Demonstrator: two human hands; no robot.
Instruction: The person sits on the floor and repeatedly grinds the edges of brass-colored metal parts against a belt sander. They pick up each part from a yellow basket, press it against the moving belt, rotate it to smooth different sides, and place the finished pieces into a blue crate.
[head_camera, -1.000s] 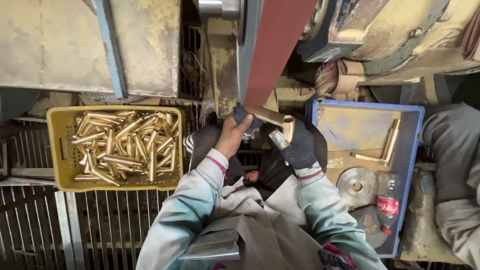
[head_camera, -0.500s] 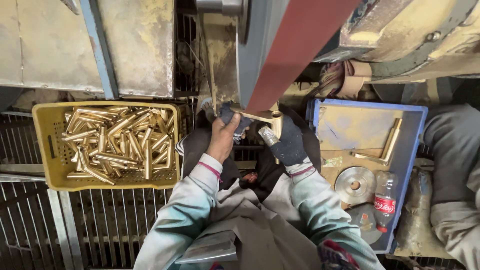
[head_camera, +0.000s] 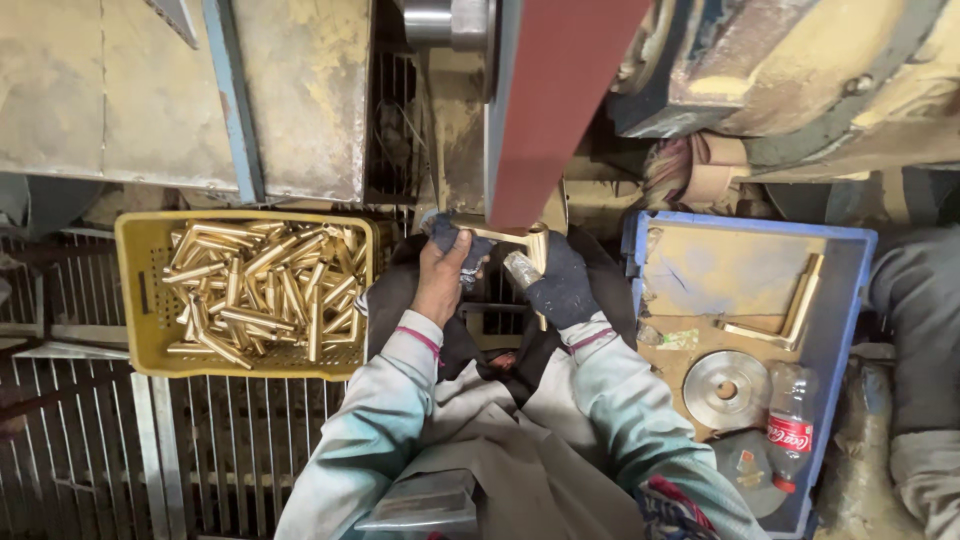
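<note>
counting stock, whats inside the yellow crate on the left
The yellow crate holds a loose heap of brass pieces, lying criss-cross. Its floor and the lower pieces are covered by the heap.

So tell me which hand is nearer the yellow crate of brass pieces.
Left. The left hand holds the brass part just past the yellow crate's right edge; the gloved right hand is farther off, on the part's other end, nearer the blue tray.

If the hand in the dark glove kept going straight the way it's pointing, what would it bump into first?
Probably the red sanding belt. The right hand points up and away from the person, holding the L-shaped brass piece against the belt's lower end. Depth is hard to judge, so the piece may meet it first.
</note>
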